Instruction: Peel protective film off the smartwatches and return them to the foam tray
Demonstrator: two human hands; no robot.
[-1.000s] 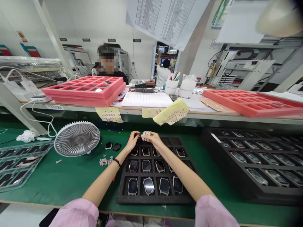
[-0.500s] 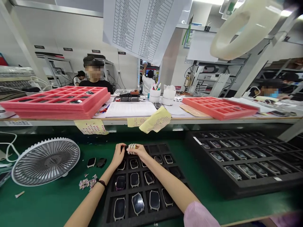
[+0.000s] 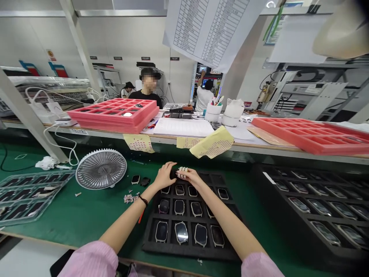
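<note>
Between your hands is a dark watch case, mostly hidden by your fingers, over the top row of a black foam tray. Your left hand is closed narrowly around its left side, and your right hand pinches its right side, with pale bands on the fingers. Below, the tray's compartments hold more watch cases. Your left wrist wears a black band. To the tray's left, on the green mat, lie two dark loose watch cases, paper scraps and a small grey fan. To its right sits a second black tray. Ahead, red foam trays rest on the shelf.
</note>
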